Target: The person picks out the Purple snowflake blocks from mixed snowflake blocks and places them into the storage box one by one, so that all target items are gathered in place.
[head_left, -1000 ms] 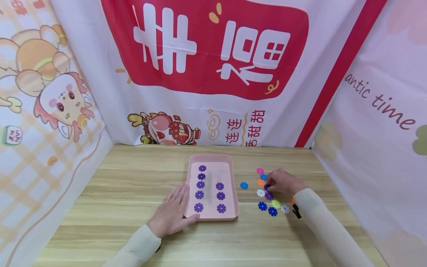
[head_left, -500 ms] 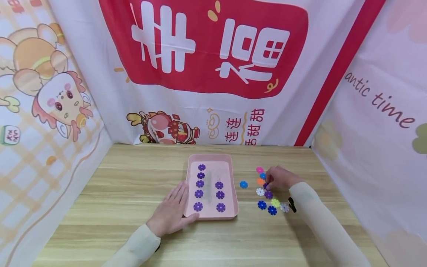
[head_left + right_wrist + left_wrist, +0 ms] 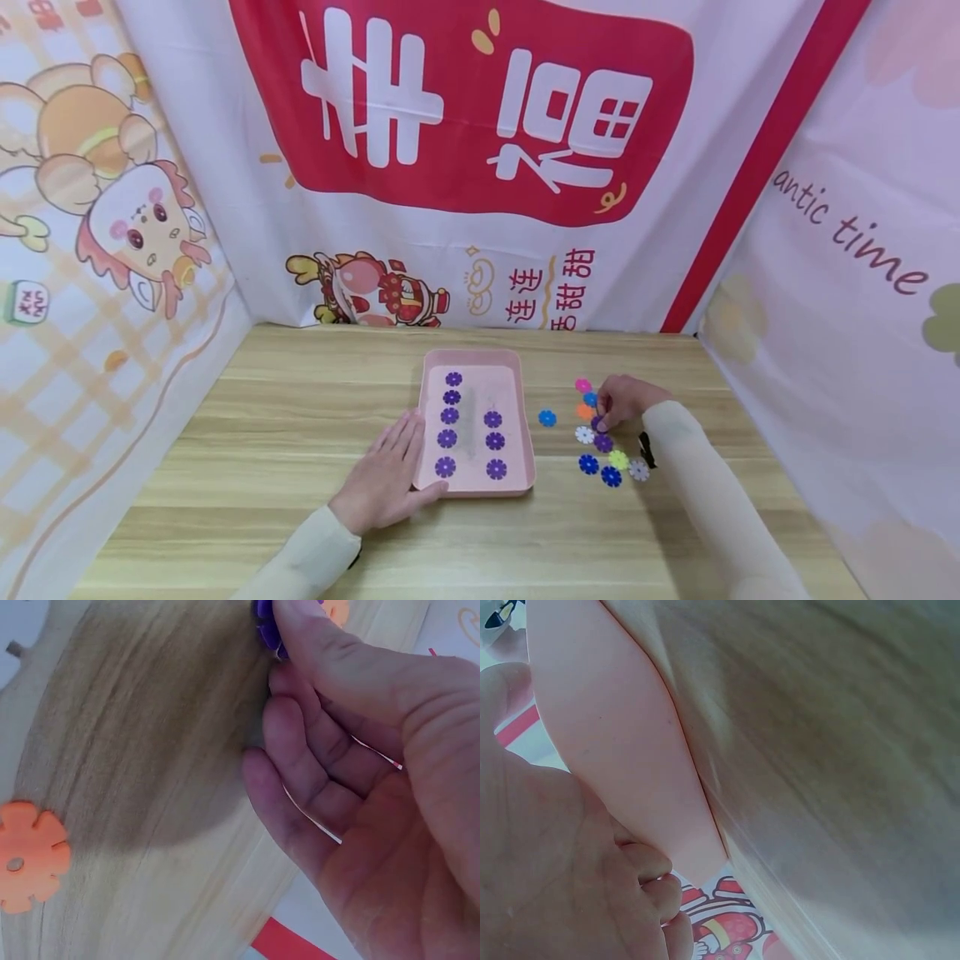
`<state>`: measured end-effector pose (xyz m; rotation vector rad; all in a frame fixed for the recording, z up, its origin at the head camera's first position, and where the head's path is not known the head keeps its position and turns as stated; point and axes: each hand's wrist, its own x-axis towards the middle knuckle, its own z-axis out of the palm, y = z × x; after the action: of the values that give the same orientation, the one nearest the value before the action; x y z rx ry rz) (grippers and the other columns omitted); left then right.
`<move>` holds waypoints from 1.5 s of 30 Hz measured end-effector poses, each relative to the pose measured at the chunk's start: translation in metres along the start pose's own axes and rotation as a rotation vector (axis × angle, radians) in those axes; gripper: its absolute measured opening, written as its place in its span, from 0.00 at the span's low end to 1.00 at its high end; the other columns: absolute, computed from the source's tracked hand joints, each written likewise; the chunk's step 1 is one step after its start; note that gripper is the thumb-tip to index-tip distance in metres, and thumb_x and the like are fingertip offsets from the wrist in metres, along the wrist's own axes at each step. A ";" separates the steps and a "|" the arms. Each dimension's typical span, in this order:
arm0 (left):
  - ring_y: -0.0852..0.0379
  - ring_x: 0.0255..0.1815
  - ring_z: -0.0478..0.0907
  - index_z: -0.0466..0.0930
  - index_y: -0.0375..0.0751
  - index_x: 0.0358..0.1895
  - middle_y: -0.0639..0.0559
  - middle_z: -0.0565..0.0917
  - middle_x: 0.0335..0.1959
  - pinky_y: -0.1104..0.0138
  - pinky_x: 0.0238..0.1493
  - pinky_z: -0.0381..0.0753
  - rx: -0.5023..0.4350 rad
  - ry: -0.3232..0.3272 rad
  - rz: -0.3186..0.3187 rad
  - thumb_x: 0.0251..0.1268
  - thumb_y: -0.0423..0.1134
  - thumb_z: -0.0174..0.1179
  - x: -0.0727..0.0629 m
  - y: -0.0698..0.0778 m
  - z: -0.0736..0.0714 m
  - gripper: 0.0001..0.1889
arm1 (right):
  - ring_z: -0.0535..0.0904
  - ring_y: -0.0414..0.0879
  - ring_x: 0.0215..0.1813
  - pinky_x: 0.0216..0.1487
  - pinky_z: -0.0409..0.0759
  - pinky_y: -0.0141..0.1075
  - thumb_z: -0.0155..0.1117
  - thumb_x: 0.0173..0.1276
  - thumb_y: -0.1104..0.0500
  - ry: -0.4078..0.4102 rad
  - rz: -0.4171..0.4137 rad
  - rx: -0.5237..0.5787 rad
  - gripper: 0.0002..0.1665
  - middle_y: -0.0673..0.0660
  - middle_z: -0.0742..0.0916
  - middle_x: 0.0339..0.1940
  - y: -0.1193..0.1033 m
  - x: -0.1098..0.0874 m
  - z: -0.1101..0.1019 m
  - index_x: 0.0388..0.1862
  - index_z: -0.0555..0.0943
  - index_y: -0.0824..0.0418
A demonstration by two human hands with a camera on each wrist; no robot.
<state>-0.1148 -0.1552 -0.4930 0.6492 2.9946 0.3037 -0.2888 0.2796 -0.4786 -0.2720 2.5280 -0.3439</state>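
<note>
My left hand (image 3: 384, 479) rests with straight fingers along the left side of a pink tray (image 3: 508, 379), its thumb over the near left corner. In the left wrist view the fingers lie by the tray's outer wall (image 3: 622, 712). Two columns of purple snowflake discs (image 3: 447, 437) lie in the tray, the left one longer. To the right of the tray, my right hand (image 3: 632, 402) pinches a purple snowflake disc (image 3: 265, 626) between thumb and fingers, low over the table; the thumb hides part of it.
Around the right hand lie loose discs: pink (image 3: 583, 385), orange (image 3: 584, 412), white (image 3: 584, 434), purple (image 3: 603, 443), yellow-green (image 3: 618, 459) and dark blue (image 3: 611, 476). A light blue disc (image 3: 547, 418) lies nearer the tray. Printed cloth (image 3: 480, 208) walls stand behind and at both sides.
My right hand has shifted slightly left, and its wrist and sleeve have swung left too. The left hand and the tray keep their places.
</note>
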 end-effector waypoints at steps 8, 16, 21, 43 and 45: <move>0.35 0.88 0.50 0.53 0.27 0.83 0.32 0.52 0.86 0.43 0.87 0.54 0.006 0.004 0.006 0.75 0.72 0.48 0.001 0.001 0.001 0.53 | 0.80 0.47 0.41 0.48 0.79 0.38 0.79 0.66 0.58 0.015 -0.033 0.000 0.10 0.50 0.86 0.34 -0.007 -0.006 -0.001 0.32 0.84 0.54; 0.35 0.88 0.50 0.52 0.27 0.83 0.33 0.52 0.87 0.43 0.88 0.53 -0.007 0.003 0.002 0.75 0.71 0.50 0.002 0.002 0.000 0.53 | 0.80 0.46 0.42 0.51 0.83 0.40 0.78 0.67 0.61 0.017 -0.092 -0.070 0.07 0.48 0.87 0.36 -0.018 -0.016 -0.006 0.32 0.86 0.52; 0.35 0.88 0.50 0.52 0.27 0.83 0.33 0.52 0.87 0.43 0.87 0.54 -0.002 0.002 0.003 0.75 0.71 0.50 0.003 0.002 0.000 0.53 | 0.80 0.45 0.42 0.51 0.84 0.41 0.76 0.68 0.63 0.022 -0.091 -0.132 0.08 0.47 0.87 0.36 -0.026 -0.023 -0.016 0.31 0.87 0.52; 0.35 0.88 0.50 0.53 0.27 0.83 0.32 0.52 0.87 0.44 0.87 0.54 0.001 -0.001 0.002 0.75 0.72 0.48 0.001 -0.001 0.000 0.54 | 0.86 0.43 0.40 0.48 0.89 0.38 0.69 0.73 0.67 0.072 -0.283 -0.171 0.07 0.51 0.92 0.39 -0.102 -0.018 -0.063 0.42 0.91 0.56; 0.35 0.88 0.50 0.52 0.26 0.83 0.32 0.52 0.86 0.44 0.88 0.54 -0.010 0.000 0.003 0.75 0.72 0.48 0.001 -0.001 0.000 0.54 | 0.86 0.42 0.40 0.48 0.89 0.38 0.69 0.73 0.66 0.080 -0.287 -0.180 0.07 0.51 0.92 0.39 -0.113 -0.016 -0.064 0.41 0.91 0.55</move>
<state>-0.1157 -0.1555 -0.4930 0.6535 2.9901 0.3180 -0.2985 0.1888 -0.3845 -0.7081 2.6036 -0.2396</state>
